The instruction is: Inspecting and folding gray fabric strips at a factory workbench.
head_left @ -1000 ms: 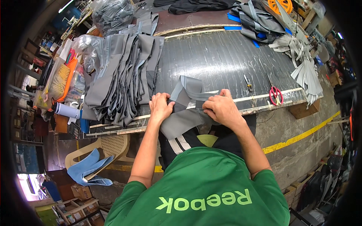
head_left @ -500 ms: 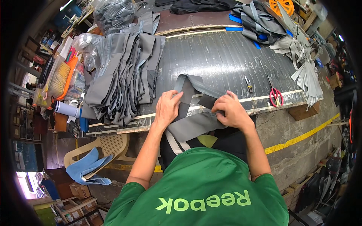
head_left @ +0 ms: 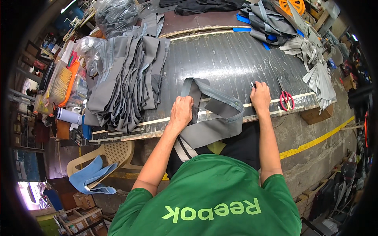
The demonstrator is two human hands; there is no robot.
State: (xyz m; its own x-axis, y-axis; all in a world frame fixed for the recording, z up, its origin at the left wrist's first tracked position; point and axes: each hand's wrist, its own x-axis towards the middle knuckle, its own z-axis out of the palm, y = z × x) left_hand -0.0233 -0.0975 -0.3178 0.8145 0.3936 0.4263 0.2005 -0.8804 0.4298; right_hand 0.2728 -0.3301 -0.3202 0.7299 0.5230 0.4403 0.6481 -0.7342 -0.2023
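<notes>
A long grey fabric strip [head_left: 208,132] with a lighter zipper tape along it lies looped at the table's near edge. Part of it hangs over that edge toward my lap. My left hand [head_left: 182,114] is closed on the left side of the loop, pinching the fabric. To the right of the strip, my right hand [head_left: 260,95] is closed over small thread snips [head_left: 252,83], whose metal tip shows past the fingers; the rest is hidden. Red-handled scissors [head_left: 286,100] lie just right of that hand.
The dark table [head_left: 220,55] has a worn, taped near edge. A thick pile of grey strips [head_left: 130,78] covers its left side. Pale grey strips [head_left: 319,84] hang off the right corner. Orange-rimmed bins [head_left: 70,84] stand far left, and a beige chair [head_left: 118,151] below.
My right hand has let go of the strip and moved right and away onto the snips. The freed right end of the strip now rests as a curved loop. My left hand keeps its hold.
</notes>
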